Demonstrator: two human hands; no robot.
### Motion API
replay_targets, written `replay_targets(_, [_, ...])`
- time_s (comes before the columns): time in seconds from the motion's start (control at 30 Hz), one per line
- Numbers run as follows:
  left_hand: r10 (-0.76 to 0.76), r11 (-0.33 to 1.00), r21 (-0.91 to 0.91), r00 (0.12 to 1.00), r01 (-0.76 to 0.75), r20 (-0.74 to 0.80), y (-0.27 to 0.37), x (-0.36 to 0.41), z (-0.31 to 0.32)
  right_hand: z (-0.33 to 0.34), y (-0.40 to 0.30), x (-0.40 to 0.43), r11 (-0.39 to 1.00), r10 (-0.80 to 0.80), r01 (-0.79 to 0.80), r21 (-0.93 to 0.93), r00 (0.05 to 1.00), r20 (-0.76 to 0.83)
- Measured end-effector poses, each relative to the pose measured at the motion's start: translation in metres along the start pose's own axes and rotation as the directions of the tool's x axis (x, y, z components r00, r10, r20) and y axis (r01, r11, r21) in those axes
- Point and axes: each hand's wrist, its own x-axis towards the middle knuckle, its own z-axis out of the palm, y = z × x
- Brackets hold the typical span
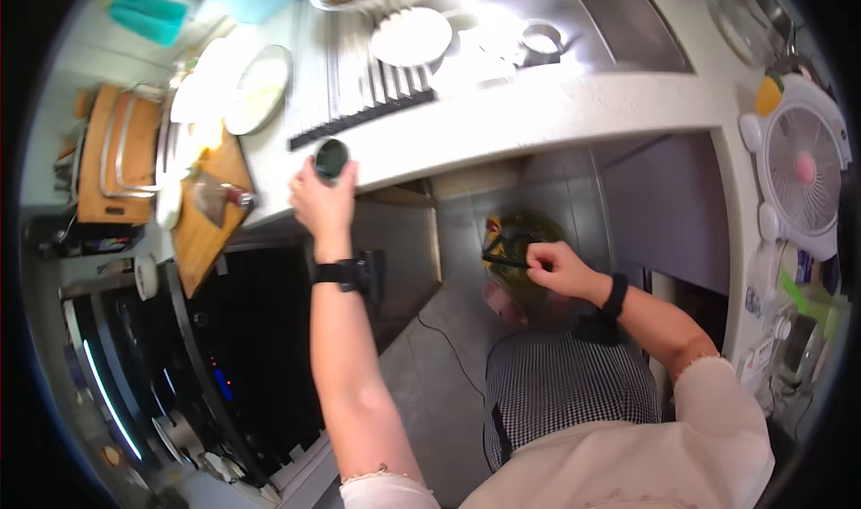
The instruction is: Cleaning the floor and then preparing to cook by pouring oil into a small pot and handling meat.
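My left hand [324, 199] is closed around a small dark green cup or cap [331, 158] at the front edge of the white countertop [403, 152]. Its round mouth faces up toward me; what is inside is too dark to tell. Lower and to the right, my right hand [564, 270] grips the black handle [506, 261] of a large see-through bottle [538, 226]. Yellowish-green in tone, with a yellow and red label, the bottle hangs over the floor in front of my checked trousers. Its lower part blurs against my feet and the tiles.
Above the left hand lies a slatted drying rack [350, 98] with a white bowl [412, 37]. A cleaver [212, 198] rests on a wooden cutting board [202, 240] at left, beside a black cooktop [262, 347]. A white fan [800, 166] stands right; a cable [447, 341] crosses the floor.
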Motion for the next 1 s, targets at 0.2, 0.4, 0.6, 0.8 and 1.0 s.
replay_targets(0.2, [0.116, 0.763, -0.621, 0.983, -0.179, -0.141, 0.03, -0.047, 0.006, -0.006, 0.139, -0.002, 0.978, 0.002, 0.003, -0.207, 1.0, 0.025])
replay_targets(0.4, [0.34, 0.743, -0.637, 0.703, 0.207, 0.625, 0.039, -0.187, 0.119, 0.008, 0.239, -0.005, 0.967, -0.029, 0.008, -0.254, 0.997, -0.078])
replay_targets(0.6, [0.583, 0.803, -0.486, 0.62, -0.345, 0.524, 0.024, -0.227, 0.28, 0.027, 0.335, -0.017, 0.945, -0.117, 0.074, -0.319, 0.986, -0.12])
replay_targets(0.8, [0.418, 0.788, -0.214, 0.247, -0.578, 0.874, 0.009, -0.277, 0.356, 0.051, 0.391, -0.049, 0.956, -0.063, 0.008, -0.293, 0.982, -0.177])
replay_targets(1.0, [0.328, 0.767, -0.135, 0.202, -0.627, 0.923, 0.006, -0.307, 0.373, 0.073, 0.395, -0.071, 0.956, -0.011, -0.028, -0.293, 0.991, -0.131])
